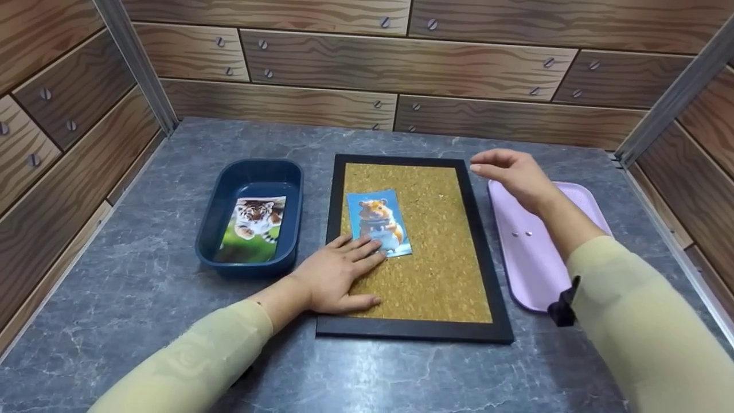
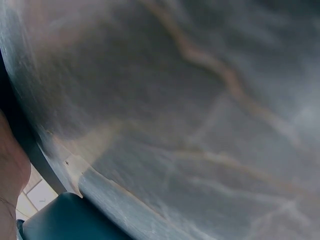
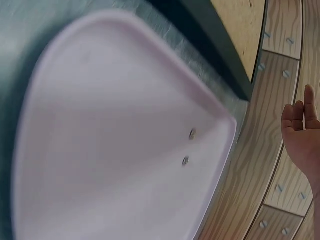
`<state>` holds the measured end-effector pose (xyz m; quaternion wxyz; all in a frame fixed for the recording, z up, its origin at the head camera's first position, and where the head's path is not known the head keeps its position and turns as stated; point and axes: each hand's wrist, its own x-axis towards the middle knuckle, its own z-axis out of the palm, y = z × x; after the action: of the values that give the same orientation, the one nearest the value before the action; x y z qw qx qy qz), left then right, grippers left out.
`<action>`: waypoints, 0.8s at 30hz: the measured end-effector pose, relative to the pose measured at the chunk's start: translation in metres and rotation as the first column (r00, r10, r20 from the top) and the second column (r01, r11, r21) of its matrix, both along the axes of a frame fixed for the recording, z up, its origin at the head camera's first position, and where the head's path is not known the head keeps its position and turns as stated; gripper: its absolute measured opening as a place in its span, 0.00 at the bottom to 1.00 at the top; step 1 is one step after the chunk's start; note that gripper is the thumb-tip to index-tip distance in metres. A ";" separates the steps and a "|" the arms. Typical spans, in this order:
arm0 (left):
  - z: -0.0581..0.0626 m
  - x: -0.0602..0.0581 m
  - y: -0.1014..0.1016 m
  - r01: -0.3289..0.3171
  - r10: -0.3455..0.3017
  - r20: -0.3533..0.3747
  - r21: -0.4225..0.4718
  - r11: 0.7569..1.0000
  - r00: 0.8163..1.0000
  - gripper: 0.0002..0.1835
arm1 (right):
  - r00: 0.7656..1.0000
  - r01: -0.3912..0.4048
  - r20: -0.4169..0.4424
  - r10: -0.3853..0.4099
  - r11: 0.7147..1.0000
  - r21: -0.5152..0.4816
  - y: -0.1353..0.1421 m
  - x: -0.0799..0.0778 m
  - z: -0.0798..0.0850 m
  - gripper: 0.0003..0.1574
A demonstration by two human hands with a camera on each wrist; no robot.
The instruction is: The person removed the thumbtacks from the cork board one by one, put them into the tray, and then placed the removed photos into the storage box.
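My left hand (image 1: 338,275) lies flat with spread fingers on a black-framed cork board (image 1: 436,275). Its fingertips rest on the lower left part of a hamster picture card (image 1: 378,215), which lies slightly tilted on the cork. Over the gap between the board's upper right corner and a lilac tray (image 1: 539,258), my right hand (image 1: 510,175) is raised with thumb and forefinger tips close together. I cannot tell whether a small thing is between them. Two small shiny metal pieces (image 3: 189,147) sit in the tray.
Left of the board stands a dark blue bin (image 1: 252,268) with a tiger picture card (image 1: 252,229) inside. Everything rests on a grey marbled tabletop (image 1: 172,321). Wood-patterned walls (image 1: 401,63) enclose the back and both sides.
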<state>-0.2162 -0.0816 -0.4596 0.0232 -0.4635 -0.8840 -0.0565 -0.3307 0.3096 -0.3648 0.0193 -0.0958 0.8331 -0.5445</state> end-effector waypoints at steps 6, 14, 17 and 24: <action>0.001 0.000 0.000 -0.001 0.001 0.006 -0.001 1.000 1.000 0.48 | 1.000 -0.022 -0.005 0.022 1.000 -0.017 -0.017 -0.004 -0.001 0.26; 0.001 0.000 0.000 -0.005 0.005 0.002 -0.016 1.000 1.000 0.48 | 0.999 -0.039 -0.023 0.037 0.996 -0.086 -0.038 -0.008 -0.009 0.21; 0.001 0.000 0.000 -0.004 0.004 -0.003 -0.018 1.000 1.000 0.48 | 0.999 -0.050 -0.021 0.048 0.992 -0.120 -0.047 -0.009 -0.012 0.22; 0.000 0.000 0.001 -0.010 0.009 -0.012 -0.029 1.000 1.000 0.48 | 0.997 -0.076 0.002 0.077 0.985 -0.152 -0.068 -0.012 -0.022 0.22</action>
<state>-0.2166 -0.0811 -0.4593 0.0220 -0.4600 -0.8867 -0.0409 -0.3425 0.2419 -0.3866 0.0362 -0.1269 0.7849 -0.6055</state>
